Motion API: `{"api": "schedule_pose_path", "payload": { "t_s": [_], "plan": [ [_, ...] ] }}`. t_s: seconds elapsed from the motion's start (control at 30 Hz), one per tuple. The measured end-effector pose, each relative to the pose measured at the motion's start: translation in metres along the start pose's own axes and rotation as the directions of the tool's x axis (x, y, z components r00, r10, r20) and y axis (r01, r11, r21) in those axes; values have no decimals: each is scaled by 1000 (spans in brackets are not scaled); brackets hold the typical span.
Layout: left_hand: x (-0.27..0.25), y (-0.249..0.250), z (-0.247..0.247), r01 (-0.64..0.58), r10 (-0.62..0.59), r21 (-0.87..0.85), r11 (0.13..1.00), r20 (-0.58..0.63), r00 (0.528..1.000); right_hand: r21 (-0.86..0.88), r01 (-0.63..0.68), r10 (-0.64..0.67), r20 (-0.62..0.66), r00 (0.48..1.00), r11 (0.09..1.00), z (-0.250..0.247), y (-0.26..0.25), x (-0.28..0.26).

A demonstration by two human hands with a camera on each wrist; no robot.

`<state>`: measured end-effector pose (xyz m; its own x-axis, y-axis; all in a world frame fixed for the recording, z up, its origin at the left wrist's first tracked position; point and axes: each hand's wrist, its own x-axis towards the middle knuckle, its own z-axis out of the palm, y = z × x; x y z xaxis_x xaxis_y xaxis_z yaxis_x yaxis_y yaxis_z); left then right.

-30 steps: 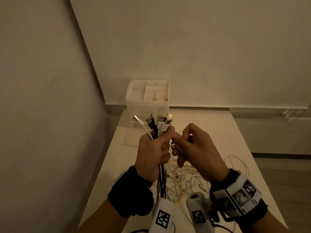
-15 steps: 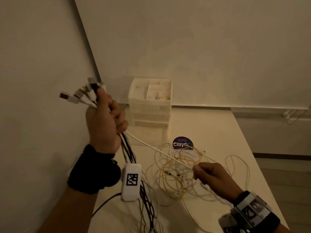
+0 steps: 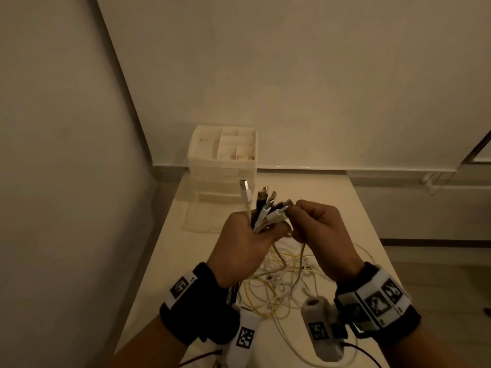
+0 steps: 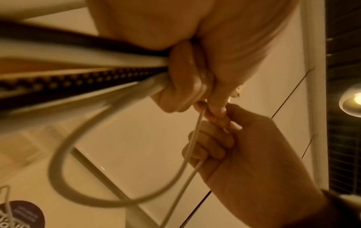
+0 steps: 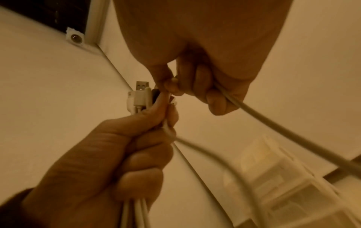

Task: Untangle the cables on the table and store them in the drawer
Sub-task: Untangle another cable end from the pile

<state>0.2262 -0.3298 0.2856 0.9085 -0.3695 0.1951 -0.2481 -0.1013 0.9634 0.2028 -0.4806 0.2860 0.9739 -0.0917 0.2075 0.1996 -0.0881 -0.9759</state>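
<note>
While your left hand (image 3: 243,244) is raised above the table (image 3: 170,251), its fingers are curled tight round a bundle of cables (image 3: 265,211), white ones and dark ones, whose plug ends fan upward out of your fist. Their lengths hang down past your wrist; the left wrist view shows them running blurred across the frame, one of them braided in black and white. Your right hand (image 3: 322,235) is right beside the left, its fingertips touching the bundle's plug ends, and its fingers are curled round a single white cable (image 5: 273,121) that loops down below both hands. On the table beneath your hands lies a tangled heap of white and yellow cables (image 3: 281,285). At the far left corner of the table, against the wall, stands a translucent white drawer unit (image 3: 223,166) with open compartments on top; one low drawer (image 3: 202,216) is pulled out toward you. A dark round sticker (image 4: 21,214) shows on the table in the left wrist view.
</note>
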Motion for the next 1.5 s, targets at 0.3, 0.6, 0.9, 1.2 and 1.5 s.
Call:
{"api": "schedule_pose_path", "payload": {
  "t_s": [0.3, 0.6, 0.9, 1.2, 1.5],
  "plan": [
    [34, 2, -67, -81, -96, -319, 944, -503, 859, -147, -173, 185, 75, 980, 974, -38, 49, -35],
    [28, -17, -86, -55, -81, -197, 979, -620, 780, -260, -184, 152, -136, 979, 948, -48, 62, -26],
    [-4, 15, -37, -20, 131, 253, 967, -432, 892, -151, -58, 41, -115, 993, 987, -32, 7, -10],
    [-6, 0, -4, -118, 124, 193, 974, -21, 992, 143, -102, 82, 139, 987, 984, -8, -14, -16],
    [-3, 0, -47, -11, 8, -5, 1000, -342, 940, -1, -318, 314, 156, 937, 948, -28, 35, -91]
  ]
}}
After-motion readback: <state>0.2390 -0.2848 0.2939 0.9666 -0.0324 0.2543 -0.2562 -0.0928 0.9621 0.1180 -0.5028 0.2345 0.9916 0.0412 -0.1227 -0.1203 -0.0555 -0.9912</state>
